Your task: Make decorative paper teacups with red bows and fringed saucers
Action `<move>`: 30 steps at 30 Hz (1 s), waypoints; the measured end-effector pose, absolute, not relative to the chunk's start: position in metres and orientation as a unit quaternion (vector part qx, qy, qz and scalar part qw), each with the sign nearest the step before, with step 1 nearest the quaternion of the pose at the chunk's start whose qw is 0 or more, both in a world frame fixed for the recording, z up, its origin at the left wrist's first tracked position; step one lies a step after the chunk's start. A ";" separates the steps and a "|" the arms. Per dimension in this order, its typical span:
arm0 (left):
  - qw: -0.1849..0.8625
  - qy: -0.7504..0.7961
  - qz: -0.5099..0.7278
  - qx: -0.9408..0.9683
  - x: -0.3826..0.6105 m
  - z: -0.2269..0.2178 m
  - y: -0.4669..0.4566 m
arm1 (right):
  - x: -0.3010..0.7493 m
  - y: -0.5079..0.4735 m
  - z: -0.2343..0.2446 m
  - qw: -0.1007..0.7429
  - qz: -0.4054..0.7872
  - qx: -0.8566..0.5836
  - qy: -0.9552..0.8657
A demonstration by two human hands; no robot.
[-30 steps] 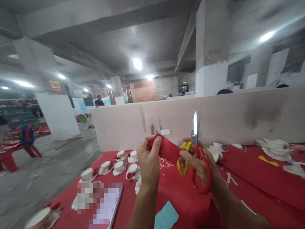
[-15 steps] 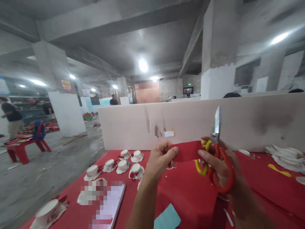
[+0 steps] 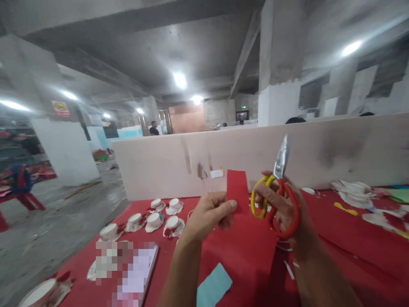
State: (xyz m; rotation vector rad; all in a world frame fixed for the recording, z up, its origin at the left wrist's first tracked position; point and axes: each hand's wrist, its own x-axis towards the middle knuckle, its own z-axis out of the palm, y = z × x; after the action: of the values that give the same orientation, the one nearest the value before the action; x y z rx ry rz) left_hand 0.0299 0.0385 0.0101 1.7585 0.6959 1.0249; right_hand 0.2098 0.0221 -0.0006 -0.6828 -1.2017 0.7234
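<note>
My left hand [image 3: 209, 212] pinches a strip of red fabric [image 3: 237, 190] that stands upright above the table, with more red cloth [image 3: 243, 256] falling below it. Just to the right, my right hand [image 3: 281, 211] grips a pair of scissors [image 3: 277, 184] with one yellow and one red handle loop. The blades are together and point up, close beside the red strip.
The table is covered in red cloth [image 3: 345, 238]. Several small white cups with red trim [image 3: 153, 219] stand at the left, a blurred phone-like object [image 3: 134, 273] and a teal piece [image 3: 213, 288] lie near me. White scraps [image 3: 354, 194] pile at the right. A pale partition board [image 3: 319, 153] backs the table.
The red fabric piece has turned from a wide fold into an upright narrow strip. Both hands and the scissors have shifted a little; the camera view has swung left again.
</note>
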 end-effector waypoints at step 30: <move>0.400 0.279 0.609 0.625 0.030 0.005 0.052 | 0.179 0.022 -0.012 0.631 0.406 -0.302 -0.588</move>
State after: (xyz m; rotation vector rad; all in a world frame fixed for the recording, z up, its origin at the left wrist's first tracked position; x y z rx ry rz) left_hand 0.0300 0.0516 0.0050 1.5809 0.7058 1.5415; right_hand 0.1790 0.0225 -0.0123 -0.6924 -1.3463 0.9296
